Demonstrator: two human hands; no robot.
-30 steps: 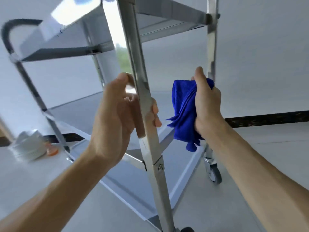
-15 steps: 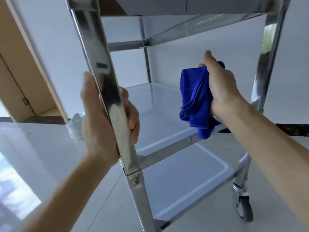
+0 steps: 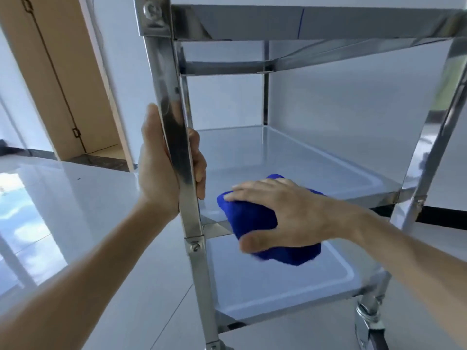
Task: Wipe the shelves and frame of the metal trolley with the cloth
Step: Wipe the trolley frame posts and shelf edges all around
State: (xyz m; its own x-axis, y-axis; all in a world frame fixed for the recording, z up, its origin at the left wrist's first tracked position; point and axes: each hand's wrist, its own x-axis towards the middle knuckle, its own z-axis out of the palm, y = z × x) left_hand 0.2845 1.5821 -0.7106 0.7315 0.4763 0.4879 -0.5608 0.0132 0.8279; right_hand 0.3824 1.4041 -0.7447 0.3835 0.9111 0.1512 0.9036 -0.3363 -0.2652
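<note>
Down on the middle shelf of the metal trolley: blue cloth, pressed at the near edge under right hand, thumb hooked beneath. Left hand wrapped round near upright post. Caster at lower right.

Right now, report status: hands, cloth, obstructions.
Left hand grips front post. Right hand presses blue cloth at middle shelf front edge. No obstruction seen.
</note>
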